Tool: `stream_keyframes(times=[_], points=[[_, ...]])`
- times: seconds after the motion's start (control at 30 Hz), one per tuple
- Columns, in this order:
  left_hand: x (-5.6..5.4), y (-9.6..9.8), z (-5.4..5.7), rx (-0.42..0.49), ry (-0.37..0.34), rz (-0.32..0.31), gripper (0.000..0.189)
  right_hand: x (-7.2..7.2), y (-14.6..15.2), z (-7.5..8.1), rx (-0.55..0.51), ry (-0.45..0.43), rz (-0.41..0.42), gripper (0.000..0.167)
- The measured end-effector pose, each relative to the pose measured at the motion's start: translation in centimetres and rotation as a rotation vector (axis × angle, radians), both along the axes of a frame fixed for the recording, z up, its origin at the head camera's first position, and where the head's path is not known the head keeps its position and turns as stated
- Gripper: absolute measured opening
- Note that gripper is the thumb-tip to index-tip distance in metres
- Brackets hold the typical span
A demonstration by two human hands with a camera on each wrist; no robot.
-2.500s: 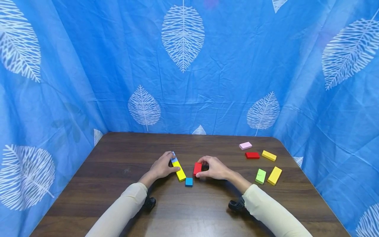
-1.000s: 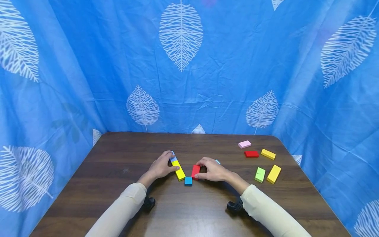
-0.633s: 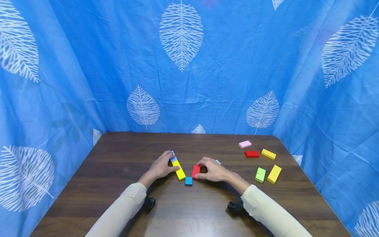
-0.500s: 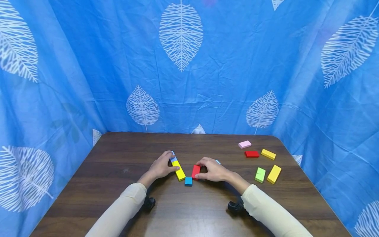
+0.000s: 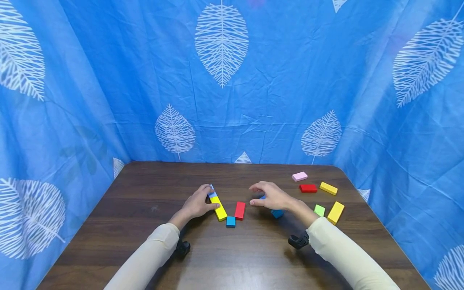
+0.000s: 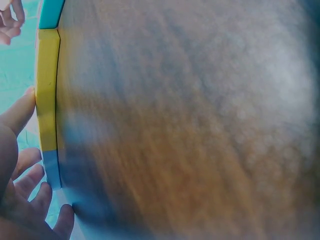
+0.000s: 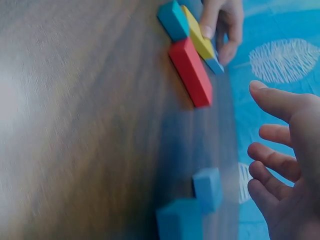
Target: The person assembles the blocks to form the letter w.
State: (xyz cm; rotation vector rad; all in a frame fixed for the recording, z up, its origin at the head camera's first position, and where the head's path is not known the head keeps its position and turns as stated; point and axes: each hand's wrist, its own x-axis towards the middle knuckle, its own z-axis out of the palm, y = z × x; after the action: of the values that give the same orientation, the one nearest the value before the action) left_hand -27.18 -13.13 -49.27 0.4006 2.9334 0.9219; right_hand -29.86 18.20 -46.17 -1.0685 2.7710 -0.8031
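Note:
Near the table's middle, my left hand (image 5: 197,202) touches a slanted row of blocks, thumb on the yellow block (image 5: 219,210) and fingers by the light blue block (image 5: 212,193) at its far end. In the left wrist view those fingers (image 6: 41,197) look spread and relaxed. A teal block (image 5: 230,222) lies at the row's near end, with a red block (image 5: 240,210) slanting away from its other side. My right hand (image 5: 272,196) hovers right of the red block, fingers apart and holding nothing. Beneath it, partly hidden, are a dark blue block (image 5: 277,213) and a light blue block (image 7: 207,189).
On the right of the wooden table (image 5: 145,225) lie a pink block (image 5: 299,176), another red block (image 5: 308,188), two yellow blocks (image 5: 328,188) and a green block (image 5: 319,210) partly behind the right forearm. A blue leaf-patterned curtain (image 5: 232,133) surrounds the table.
My right hand first slid the red block left and nearer against the teal block, then released it and moved right, uncovering blue blocks. My left hand has stayed in place.

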Motion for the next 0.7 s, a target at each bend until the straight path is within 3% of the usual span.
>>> stream_keyframes(times=[0.3,0.7], points=[[0.0,0.0,0.0,-0.006,-0.008,0.01,0.062,-0.9,3.4,1.1,-0.005,0.032,-0.058,0.054],[0.0,0.0,0.1,0.0,-0.009,0.012,0.062,-1.4,7.7,2.0,-0.05,0.011,-0.162,0.055]])
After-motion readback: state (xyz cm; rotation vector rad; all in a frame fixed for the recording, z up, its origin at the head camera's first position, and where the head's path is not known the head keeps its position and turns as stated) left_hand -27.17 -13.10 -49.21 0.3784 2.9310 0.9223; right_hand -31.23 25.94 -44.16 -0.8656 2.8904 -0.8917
